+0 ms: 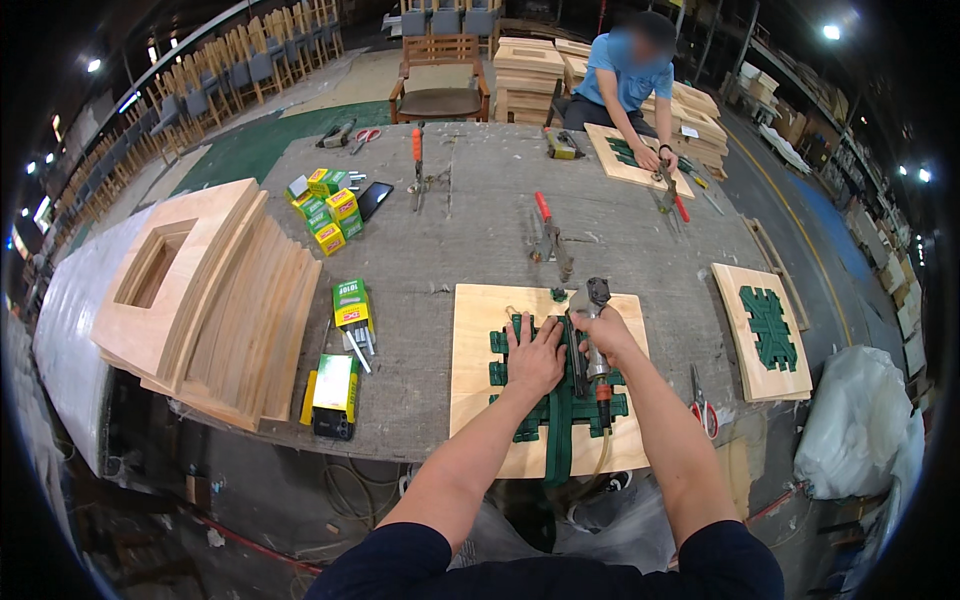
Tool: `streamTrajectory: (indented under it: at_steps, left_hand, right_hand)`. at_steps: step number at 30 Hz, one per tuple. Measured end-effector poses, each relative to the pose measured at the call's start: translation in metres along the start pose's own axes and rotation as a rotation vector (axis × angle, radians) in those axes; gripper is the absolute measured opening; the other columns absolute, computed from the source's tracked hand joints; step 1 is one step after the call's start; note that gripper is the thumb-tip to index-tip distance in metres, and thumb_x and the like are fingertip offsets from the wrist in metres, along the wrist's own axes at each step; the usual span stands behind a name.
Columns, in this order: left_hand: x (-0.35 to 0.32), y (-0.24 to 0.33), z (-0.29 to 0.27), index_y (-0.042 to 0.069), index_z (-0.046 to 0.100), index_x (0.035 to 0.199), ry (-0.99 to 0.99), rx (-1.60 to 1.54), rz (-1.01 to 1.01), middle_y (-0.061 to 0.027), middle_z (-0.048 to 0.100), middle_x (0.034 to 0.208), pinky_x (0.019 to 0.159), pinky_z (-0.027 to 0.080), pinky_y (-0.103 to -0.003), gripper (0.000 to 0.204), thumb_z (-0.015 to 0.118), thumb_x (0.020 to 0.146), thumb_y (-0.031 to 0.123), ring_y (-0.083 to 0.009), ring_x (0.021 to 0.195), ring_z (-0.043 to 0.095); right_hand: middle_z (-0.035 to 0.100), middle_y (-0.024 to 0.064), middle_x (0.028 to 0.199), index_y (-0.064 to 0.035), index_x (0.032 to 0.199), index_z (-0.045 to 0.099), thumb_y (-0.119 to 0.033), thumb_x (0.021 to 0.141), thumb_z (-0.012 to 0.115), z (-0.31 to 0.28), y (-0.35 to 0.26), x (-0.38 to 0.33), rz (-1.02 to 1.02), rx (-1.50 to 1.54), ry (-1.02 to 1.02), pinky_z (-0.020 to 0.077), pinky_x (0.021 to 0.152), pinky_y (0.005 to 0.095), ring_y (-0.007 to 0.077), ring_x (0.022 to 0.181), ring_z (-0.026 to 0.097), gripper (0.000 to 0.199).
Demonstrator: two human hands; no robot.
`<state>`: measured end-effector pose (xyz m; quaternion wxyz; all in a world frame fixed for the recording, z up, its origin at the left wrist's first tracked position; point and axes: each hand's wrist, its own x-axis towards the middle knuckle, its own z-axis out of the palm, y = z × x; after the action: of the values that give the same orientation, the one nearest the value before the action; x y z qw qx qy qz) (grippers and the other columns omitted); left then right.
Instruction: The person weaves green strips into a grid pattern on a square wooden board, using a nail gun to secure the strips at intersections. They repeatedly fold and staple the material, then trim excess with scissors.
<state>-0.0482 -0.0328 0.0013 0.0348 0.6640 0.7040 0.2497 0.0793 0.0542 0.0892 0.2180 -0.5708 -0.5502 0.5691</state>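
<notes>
A square plywood board (pixel 475 430) lies in front of me, with dark green webbing straps (pixel 558 440) woven across it. My left hand (pixel 537 360) rests flat on the straps, its fingers spread. My right hand (pixel 605 338) is wrapped round an air staple gun (pixel 597 295) just to the right of it. The gun's long, dark magazine stands along the middle strap; whether its nose touches the webbing I cannot tell. An orange-red fitting and an air hose (pixel 602 455) trail from the gun towards me. A small scrap of green webbing (pixel 558 295) sits near the board's far edge.
A tall stack of cut wooden panels (pixel 230 300) stands left, beside yellow-green staple boxes (pixel 325 205) and a phone (pixel 375 200). Red-handled tools (pixel 543 207) and scissors (pixel 704 415) lie around. Another webbed board (pixel 765 335) is right. A co-worker (pixel 625 80) works across the table.
</notes>
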Motion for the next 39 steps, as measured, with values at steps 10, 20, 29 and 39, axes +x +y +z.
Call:
streamTrajectory:
  at_steps: [10,20,29,39]
  left_hand:
    - [-0.002,-0.004,0.002,0.014,0.057,0.145,0.078,-0.052,0.012,-0.0039,0.051,0.154,0.12,0.019,-0.068,0.047,0.054,0.102,0.032,-0.0433,0.149,0.032]
    - [-0.006,-0.011,-0.005,0.007,0.073,0.116,0.108,-0.166,-0.01,-0.0103,0.064,0.131,0.12,0.02,-0.068,0.031,0.06,0.093,0.022,-0.0436,0.139,0.043]
    - [-0.008,-0.014,0.001,0.004,0.077,0.102,0.245,-0.237,-0.014,-0.0181,0.062,0.114,0.118,0.023,-0.066,0.026,0.065,0.086,0.02,-0.0431,0.131,0.047]
    - [-0.003,-0.019,-0.003,0.003,0.077,0.099,0.278,-0.361,-0.032,-0.0182,0.063,0.116,0.117,0.029,-0.064,0.022,0.065,0.085,0.015,-0.044,0.129,0.049]
  right_hand:
    - [0.065,0.0059,0.084,-0.0037,0.115,0.059,-0.02,0.095,0.072,0.011,0.003,0.006,-0.073,-0.073,-0.012,0.0464,0.043,0.0334,0.0143,0.049,0.055,0.029]
    - [0.063,0.004,0.082,-0.0048,0.112,0.06,-0.019,0.096,0.071,0.024,-0.005,-0.003,-0.03,-0.076,-0.05,0.0458,0.043,0.0319,0.0126,0.05,0.055,0.025]
    - [0.061,0.0026,0.076,-0.0036,0.107,0.061,-0.017,0.094,0.072,0.03,-0.011,-0.008,-0.028,-0.151,-0.076,0.0444,0.041,0.0312,0.0122,0.048,0.054,0.022]
    - [0.061,0.0031,0.08,-0.005,0.11,0.06,-0.017,0.095,0.073,0.03,-0.013,-0.008,-0.008,-0.201,-0.043,0.0461,0.046,0.0315,0.0135,0.053,0.055,0.023]
